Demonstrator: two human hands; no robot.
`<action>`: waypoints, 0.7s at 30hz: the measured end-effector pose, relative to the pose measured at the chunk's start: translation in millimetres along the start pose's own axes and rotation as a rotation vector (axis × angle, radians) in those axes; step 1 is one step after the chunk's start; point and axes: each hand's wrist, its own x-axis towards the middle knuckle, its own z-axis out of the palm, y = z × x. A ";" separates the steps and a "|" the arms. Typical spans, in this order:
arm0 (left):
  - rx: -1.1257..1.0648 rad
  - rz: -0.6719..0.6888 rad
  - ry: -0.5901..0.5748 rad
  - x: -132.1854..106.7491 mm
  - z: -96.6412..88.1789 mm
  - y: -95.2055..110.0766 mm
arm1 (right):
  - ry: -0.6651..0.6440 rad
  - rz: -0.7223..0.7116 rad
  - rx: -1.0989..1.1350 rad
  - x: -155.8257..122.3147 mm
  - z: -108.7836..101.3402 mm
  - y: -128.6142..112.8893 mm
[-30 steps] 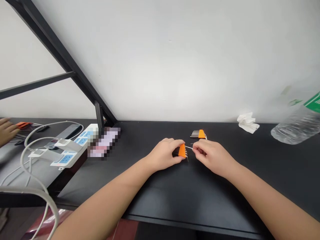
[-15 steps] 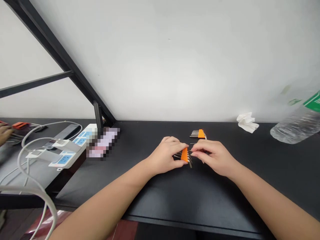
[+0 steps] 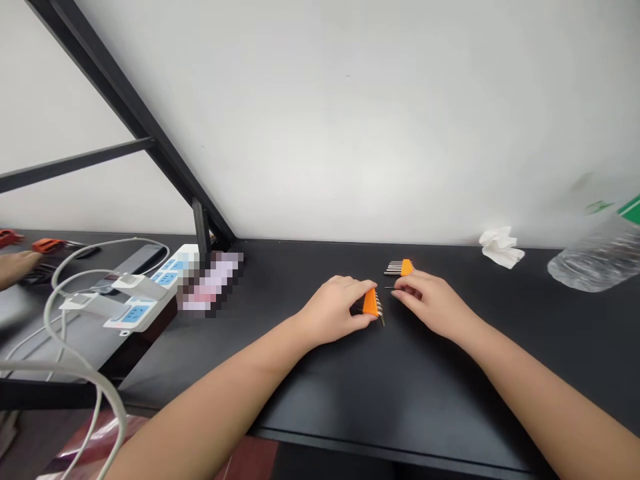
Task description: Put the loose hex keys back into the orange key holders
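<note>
My left hand (image 3: pixel 337 310) grips an orange hex key holder (image 3: pixel 370 303) between thumb and fingers, just above or on the black table. The bent ends of several hex keys (image 3: pixel 380 312) stick out of its right side; their long ends are mostly behind the hand. To the right, my right hand (image 3: pixel 430 303) has thumb and fingertips closed at the end of a thin hex key (image 3: pixel 389 287) low at the tabletop. Behind that hand lies a second orange holder (image 3: pixel 407 267) with several silver hex keys (image 3: pixel 395 267), partly covered by the fingers.
A crumpled tissue (image 3: pixel 501 247) and a clear plastic bottle (image 3: pixel 590 260) are at the right. At the left are a power strip (image 3: pixel 145 310) with white cables, a phone (image 3: pixel 137 261), a blurred-out item (image 3: pixel 215 280) and a black frame post (image 3: pixel 201 227). Another person's hand (image 3: pixel 17 268) is at far left.
My right hand has moved off the left-hand holder, to the right, and its fingertips have come to the thin hex key on the table. The left hand keeps its grip. The view has shifted slightly.
</note>
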 end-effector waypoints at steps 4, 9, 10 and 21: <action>0.019 -0.071 -0.046 1.4 -0.5 -4.7 | 0.010 -0.101 -0.271 1.7 -3.1 19.7; 0.016 -0.094 -0.069 2.1 -0.5 -1.3 | -0.053 -0.071 -0.420 2.9 -1.2 11.4; 0.016 -0.092 -0.069 2.1 -0.5 -0.8 | -0.064 -0.040 -0.442 2.7 -1.8 7.4; -0.044 -0.086 -0.070 2.2 -0.4 0.0 | -0.166 0.045 -0.232 -7.7 -5.1 -14.8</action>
